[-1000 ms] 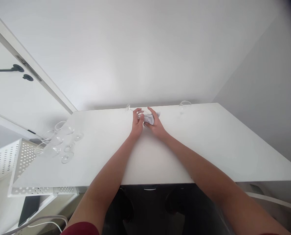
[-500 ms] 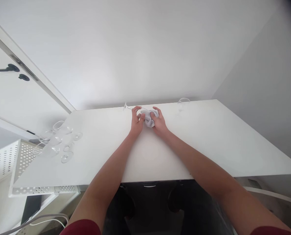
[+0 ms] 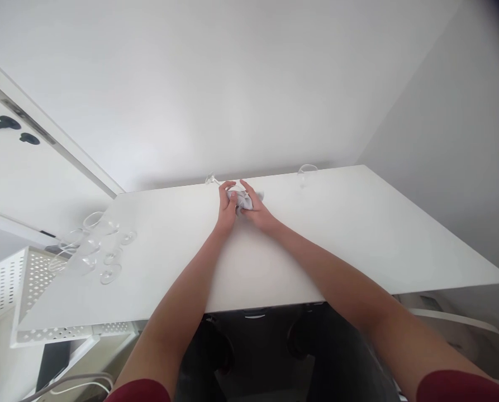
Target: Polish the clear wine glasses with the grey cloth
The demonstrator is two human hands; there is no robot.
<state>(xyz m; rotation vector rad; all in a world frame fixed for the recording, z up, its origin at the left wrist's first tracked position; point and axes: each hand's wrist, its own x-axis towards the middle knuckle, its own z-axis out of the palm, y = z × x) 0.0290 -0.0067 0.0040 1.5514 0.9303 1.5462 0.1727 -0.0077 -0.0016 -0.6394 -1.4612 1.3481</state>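
Note:
My left hand [image 3: 227, 202] is closed around the bowl of a wine glass [image 3: 211, 178], which lies tilted on its side with the foot pointing to the far left. My right hand [image 3: 256, 207] grips a crumpled light grey cloth [image 3: 245, 200] and presses it at the mouth of the glass. Part of the cloth appears inside the bowl; fingers hide most of the rim. Both hands are held over the far middle part of the white table [image 3: 266, 268].
Several clear wine glasses [image 3: 110, 273] stand grouped at the table's left end. A single wine glass [image 3: 307, 174] stands near the back edge, right of my hands. The wall [image 3: 249, 84] rises behind the table. A white perforated panel [image 3: 43, 273] adjoins the left side.
My right hand has moved left with the cloth, closer to my left hand and against the glass. The whole view has shifted slightly. The glass remains in my left hand.

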